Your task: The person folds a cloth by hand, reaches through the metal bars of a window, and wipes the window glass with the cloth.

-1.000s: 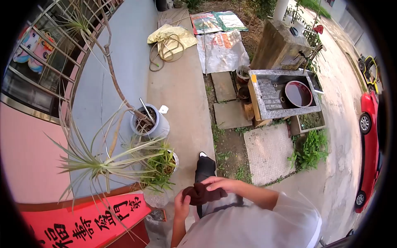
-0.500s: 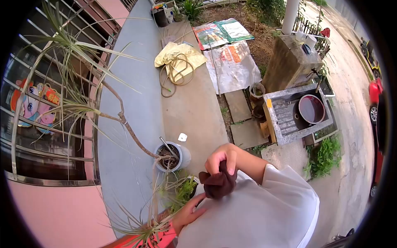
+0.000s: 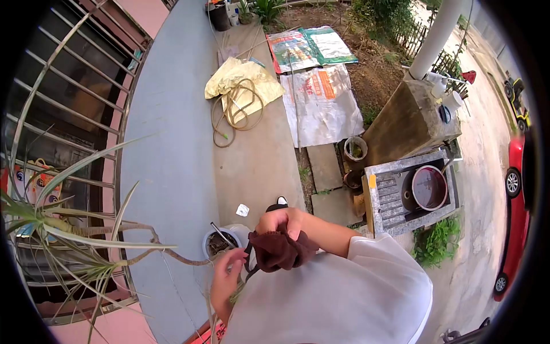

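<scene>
A dark brown crumpled cloth (image 3: 283,250) hangs in front of the grey-white shirt, with my right hand (image 3: 282,221) closed around its upper edge. Just left of the cloth, my left hand (image 3: 225,280) is raised with its fingers apart and slightly bent, and nothing shows in it. Behind the hands stands a pale plant pot (image 3: 207,243) with soil and a stick in it. The tip of a shoe (image 3: 282,200) shows just beyond my right hand.
A stone sink (image 3: 381,221) holding a round basin (image 3: 429,188) is at the right, beside a concrete block (image 3: 395,117). Ahead lie a coiled hose (image 3: 261,109), a yellow sack (image 3: 229,74) and a white sack (image 3: 344,117). A spiky plant (image 3: 46,221) leans in at the left.
The cloth and my right hand have shifted left and look more spread out. My left hand has risen from the shirt to beside the cloth. The view has turned, and a shoe now shows.
</scene>
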### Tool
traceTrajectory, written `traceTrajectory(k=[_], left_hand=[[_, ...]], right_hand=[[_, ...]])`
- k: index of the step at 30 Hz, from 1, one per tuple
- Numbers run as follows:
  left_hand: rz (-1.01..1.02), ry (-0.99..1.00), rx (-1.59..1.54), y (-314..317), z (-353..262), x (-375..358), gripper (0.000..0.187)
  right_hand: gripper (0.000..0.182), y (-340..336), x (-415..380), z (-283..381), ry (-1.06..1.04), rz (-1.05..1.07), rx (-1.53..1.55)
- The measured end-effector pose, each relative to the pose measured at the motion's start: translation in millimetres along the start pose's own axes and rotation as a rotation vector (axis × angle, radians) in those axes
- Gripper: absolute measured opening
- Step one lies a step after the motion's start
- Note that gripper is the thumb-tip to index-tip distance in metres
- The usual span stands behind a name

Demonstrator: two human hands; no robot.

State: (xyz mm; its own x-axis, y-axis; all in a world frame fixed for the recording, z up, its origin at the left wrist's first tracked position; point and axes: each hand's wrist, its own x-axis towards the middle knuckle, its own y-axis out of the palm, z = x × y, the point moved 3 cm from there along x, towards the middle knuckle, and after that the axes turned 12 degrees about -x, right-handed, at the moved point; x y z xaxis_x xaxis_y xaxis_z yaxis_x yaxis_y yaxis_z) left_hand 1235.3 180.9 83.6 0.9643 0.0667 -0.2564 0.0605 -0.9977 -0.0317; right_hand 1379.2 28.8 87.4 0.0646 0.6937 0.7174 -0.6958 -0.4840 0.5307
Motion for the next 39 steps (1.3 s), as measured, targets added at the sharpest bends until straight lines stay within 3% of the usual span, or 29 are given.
traceTrajectory(k=[4, 6, 7, 9, 10, 12, 14, 16, 19, 22, 24, 26, 31, 34, 37, 38, 39], left_hand=[[-0.063, 0.009, -0.090, -17, -5, 81, 0.021], [-0.100, 0.010, -0.081, -31, 2, 128, 0.025], [-0.142, 0.116, -0.141, -39, 4, 153, 0.032], [-0.268, 0.257, -0.282, -46, -1, 203, 0.053], [-0.394, 0.187, -0.372, -57, 5, 233, 0.056], [-0.252, 0.333, -0.528, -65, -12, 277, 0.064], [-0.251, 0.399, -0.518, -70, -34, 322, 0.062], [-0.277, 0.458, -0.511, -68, -54, 357, 0.059], [-0.387, 0.393, -0.458, -81, -86, 407, 0.039], [-0.413, 0.405, -0.322, -99, -96, 464, 0.038], [-0.436, 0.380, -0.341, -101, -100, 503, 0.034], [-0.426, 0.376, -0.397, -103, -120, 552, 0.033], [-0.364, 0.277, -0.407, -98, -174, 697, 0.033], [-0.366, 0.313, -0.423, -101, -208, 769, 0.035], [-0.396, 0.431, -0.485, -107, -241, 826, 0.037], [-0.389, 0.420, -0.494, -110, -249, 845, 0.037], [-0.331, 0.472, -0.418, -113, -260, 866, 0.035]], right_hand=[[0.042, -70, -5, 37, -0.065, 0.002, 0.152], [0.041, -113, 4, 60, 0.239, -0.250, 0.225], [0.039, -125, 20, 78, 0.248, -0.384, 0.218], [0.036, -174, 46, 101, 0.366, -0.296, 0.066], [0.035, -187, 65, 122, 0.423, -0.297, -0.067], [0.034, -225, 93, 156, 0.467, -0.189, -0.184], [0.034, -260, 110, 182, 0.502, -0.076, -0.278], [0.030, -298, 118, 203, 0.599, -0.036, -0.564], [0.027, -340, 131, 235, 0.555, -0.022, -0.642], [0.029, -391, 135, 269, 0.583, -0.082, -0.638], [0.032, -431, 130, 283, 0.590, -0.306, -0.488], [0.032, -465, 136, 317, 0.649, -0.335, -0.437], [0.022, -558, 142, 385, 0.480, -0.385, -0.703], [0.021, -599, 151, 455, 0.541, -0.456, -0.775], [0.024, -647, 151, 506, 0.343, -0.485, -1.007], [0.022, -663, 148, 522, 0.436, -0.528, -1.015], [0.021, -673, 152, 544, 0.349, -0.552, -1.089]])
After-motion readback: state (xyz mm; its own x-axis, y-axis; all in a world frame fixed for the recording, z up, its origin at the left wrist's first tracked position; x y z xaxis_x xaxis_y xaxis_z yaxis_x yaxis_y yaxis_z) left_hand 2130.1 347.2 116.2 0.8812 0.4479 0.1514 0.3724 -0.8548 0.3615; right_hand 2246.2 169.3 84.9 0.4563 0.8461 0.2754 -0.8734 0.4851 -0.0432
